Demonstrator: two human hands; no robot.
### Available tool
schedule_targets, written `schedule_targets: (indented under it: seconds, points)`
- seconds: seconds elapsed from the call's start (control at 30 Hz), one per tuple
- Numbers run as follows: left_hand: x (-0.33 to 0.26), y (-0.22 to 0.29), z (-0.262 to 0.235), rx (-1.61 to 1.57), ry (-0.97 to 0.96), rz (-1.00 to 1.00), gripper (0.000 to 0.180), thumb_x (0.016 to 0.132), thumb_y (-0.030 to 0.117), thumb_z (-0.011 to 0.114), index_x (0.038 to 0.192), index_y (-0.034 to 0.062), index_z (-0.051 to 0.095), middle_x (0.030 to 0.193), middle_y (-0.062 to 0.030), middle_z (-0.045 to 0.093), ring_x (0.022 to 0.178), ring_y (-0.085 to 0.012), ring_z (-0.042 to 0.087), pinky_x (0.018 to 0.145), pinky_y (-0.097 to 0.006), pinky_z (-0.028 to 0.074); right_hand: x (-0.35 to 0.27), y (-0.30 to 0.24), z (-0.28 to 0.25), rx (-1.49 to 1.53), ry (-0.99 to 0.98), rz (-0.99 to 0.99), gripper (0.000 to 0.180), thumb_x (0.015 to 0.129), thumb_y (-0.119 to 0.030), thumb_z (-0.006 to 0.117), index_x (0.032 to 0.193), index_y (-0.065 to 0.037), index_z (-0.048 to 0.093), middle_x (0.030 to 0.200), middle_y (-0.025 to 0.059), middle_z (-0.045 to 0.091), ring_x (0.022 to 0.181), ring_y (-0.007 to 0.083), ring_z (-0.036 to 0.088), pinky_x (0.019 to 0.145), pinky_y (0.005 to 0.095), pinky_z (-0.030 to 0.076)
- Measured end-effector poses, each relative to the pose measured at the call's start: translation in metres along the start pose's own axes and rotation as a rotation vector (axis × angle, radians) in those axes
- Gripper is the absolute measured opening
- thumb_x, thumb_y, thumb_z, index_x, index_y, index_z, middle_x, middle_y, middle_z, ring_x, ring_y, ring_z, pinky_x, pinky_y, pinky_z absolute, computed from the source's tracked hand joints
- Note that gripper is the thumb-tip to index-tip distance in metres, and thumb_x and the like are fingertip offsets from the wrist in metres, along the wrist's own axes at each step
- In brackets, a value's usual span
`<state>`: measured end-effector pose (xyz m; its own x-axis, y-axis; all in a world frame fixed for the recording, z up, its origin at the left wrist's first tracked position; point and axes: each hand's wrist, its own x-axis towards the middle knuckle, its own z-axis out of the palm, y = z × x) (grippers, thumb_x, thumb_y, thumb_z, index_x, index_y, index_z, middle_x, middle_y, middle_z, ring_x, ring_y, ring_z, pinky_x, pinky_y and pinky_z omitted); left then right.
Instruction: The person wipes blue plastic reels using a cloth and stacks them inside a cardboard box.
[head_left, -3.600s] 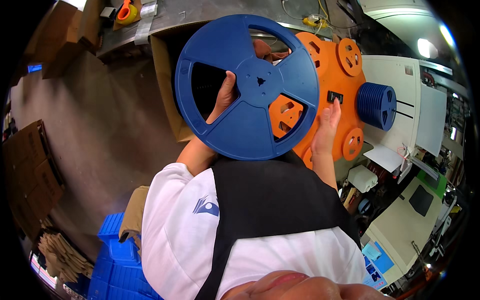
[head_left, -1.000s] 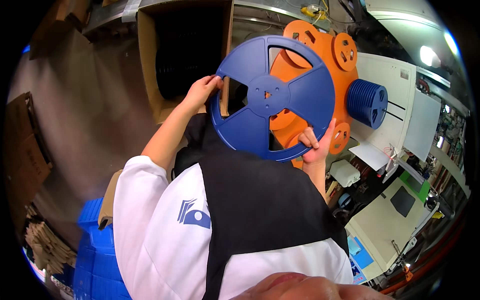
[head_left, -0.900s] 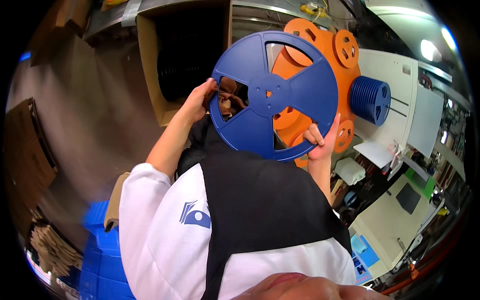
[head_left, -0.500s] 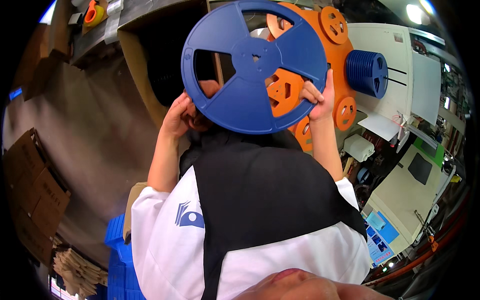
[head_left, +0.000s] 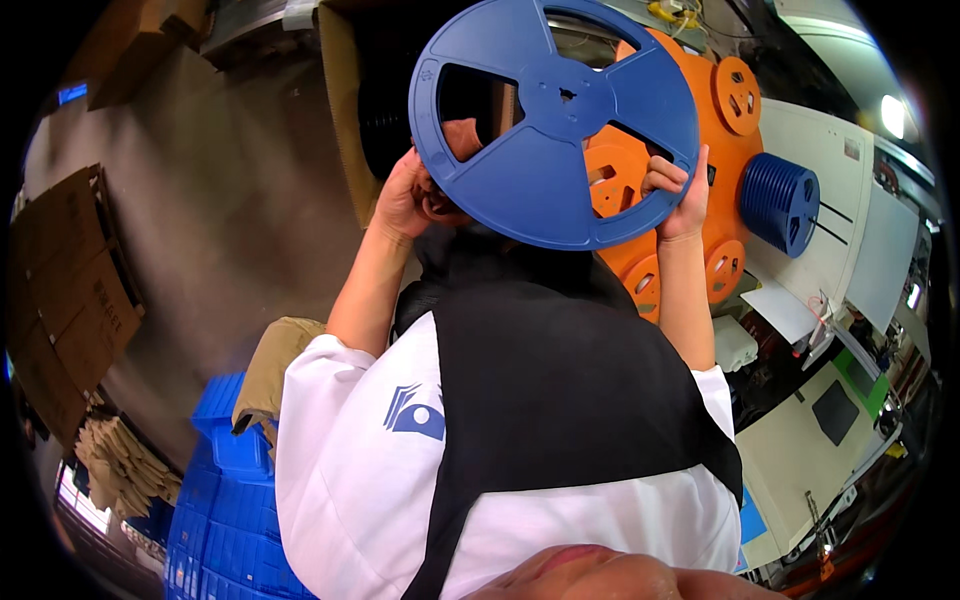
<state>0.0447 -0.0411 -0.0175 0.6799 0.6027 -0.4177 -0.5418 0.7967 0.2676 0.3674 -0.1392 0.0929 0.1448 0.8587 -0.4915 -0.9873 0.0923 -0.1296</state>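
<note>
A large blue plastic reel (head_left: 520, 190) with wide cut-out windows is held up in front of me, its flat face toward me. My right hand (head_left: 683, 200) is closed on its right rim, fingers curled through a window. At the lower left rim is my left hand (head_left: 402, 195), its fingers bent and partly hidden behind the reel. A brownish, soft-looking piece (head_left: 462, 138) shows by the left fingers, through the left window; I cannot tell exactly what it is. Behind the reel stands an orange round frame (head_left: 715, 195) carrying smaller orange discs (head_left: 737, 95).
A stack of blue reels (head_left: 780, 205) sits on a rod at a white panel (head_left: 840, 160) to the right. An open cardboard box (head_left: 343, 110) is at the far left of the reel. Blue crates (head_left: 235, 520) and flattened cartons (head_left: 75, 300) lie to the left. A pale machine cover (head_left: 800, 450) stands right.
The view has shifted, so the surroundings sit further right in it. Both hands still hold the blue reel in much the same pose.
</note>
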Motion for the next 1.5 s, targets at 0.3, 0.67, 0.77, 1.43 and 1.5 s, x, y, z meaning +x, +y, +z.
schedule_targets:
  seconds: [0.3, 0.67, 0.77, 1.43, 1.5]
  points:
    - [-0.039, 0.051, 0.001, 0.511, 0.369, 0.205, 0.011, 0.095, 0.012, 0.045, 0.101, 0.0057, 0.051, 0.071, 0.0002, 0.051, 0.055, -0.0069, 0.046, 0.047, -0.020, 0.037, -0.025, -0.001, -0.103, -0.787, 0.489, 0.010, 0.072, 0.095, -0.055, 0.029, 0.142, 0.000, 0.024, 0.147, 0.0175, 0.027, 0.128, 0.0321, 0.040, 0.100, 0.0399, 0.040]
    - [0.075, 0.078, -0.125, 1.316, 0.604, 0.283, 0.013, 0.089, 0.012, 0.051, 0.095, 0.0021, 0.055, 0.077, -0.0113, 0.063, 0.067, -0.0187, 0.062, 0.067, -0.031, 0.049, -0.104, 0.035, -0.174, -1.041, 0.857, 0.136, 0.061, 0.097, -0.044, 0.037, 0.140, -0.001, 0.030, 0.142, 0.0170, 0.037, 0.118, 0.0281, 0.050, 0.093, 0.0364, 0.043]
    - [0.096, 0.089, -0.108, 1.540, 0.562, 0.310, 0.014, 0.089, 0.011, 0.050, 0.098, 0.0014, 0.055, 0.075, -0.0117, 0.063, 0.067, -0.0185, 0.061, 0.065, -0.032, 0.048, -0.125, 0.041, -0.176, -1.090, 0.921, 0.099, 0.060, 0.097, -0.044, 0.039, 0.139, -0.002, 0.034, 0.138, 0.0160, 0.042, 0.114, 0.0262, 0.053, 0.090, 0.0353, 0.045]
    - [0.087, -0.018, -0.209, 1.200, 0.397, -0.409, 0.049, 0.091, 0.016, 0.051, 0.138, 0.0129, 0.037, 0.077, -0.0001, 0.056, 0.063, -0.0119, 0.054, 0.050, -0.030, 0.046, -0.182, 0.063, -0.225, -1.089, 0.932, 0.092, 0.046, 0.093, -0.039, 0.050, 0.129, -0.011, 0.050, 0.124, 0.0056, 0.055, 0.101, 0.0162, 0.057, 0.081, 0.0293, 0.046]
    - [0.074, -0.028, -0.191, 1.145, 0.398, -0.657, 0.033, 0.093, 0.022, 0.052, 0.124, 0.0122, 0.051, 0.071, 0.0002, 0.056, 0.056, -0.0132, 0.053, 0.048, -0.030, 0.045, -0.198, 0.055, -0.241, -1.084, 0.950, 0.089, 0.045, 0.093, -0.039, 0.052, 0.127, -0.011, 0.052, 0.117, 0.0047, 0.058, 0.097, 0.0156, 0.058, 0.078, 0.0283, 0.047]
